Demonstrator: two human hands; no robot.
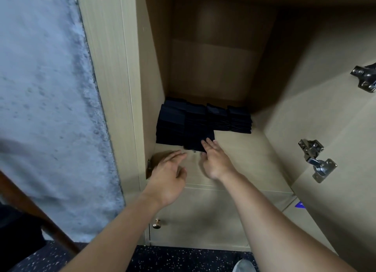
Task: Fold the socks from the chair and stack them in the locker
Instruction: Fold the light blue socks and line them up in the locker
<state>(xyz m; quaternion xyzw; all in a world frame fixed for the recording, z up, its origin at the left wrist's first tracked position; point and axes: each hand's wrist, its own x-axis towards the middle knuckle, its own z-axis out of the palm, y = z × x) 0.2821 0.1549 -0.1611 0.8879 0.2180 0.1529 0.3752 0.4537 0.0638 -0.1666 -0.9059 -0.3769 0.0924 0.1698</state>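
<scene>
Several stacks of folded dark navy socks [203, 119] stand in a row at the back left of the locker shelf [244, 160]. A lower stack [200, 142] sits in front of them. My right hand [215, 160] lies flat with straight fingers, its fingertips touching the front edge of that lower stack. My left hand [168, 176] hovers just left of it over the shelf, fingers straight and relaxed, holding nothing.
The locker's open door [335, 129] swings out on the right with two metal hinges [314, 160]. A lower cabinet door with a round knob [156, 224] is beneath the shelf. A blue-grey wall [46, 109] is to the left, and a dark wooden rail [30, 210].
</scene>
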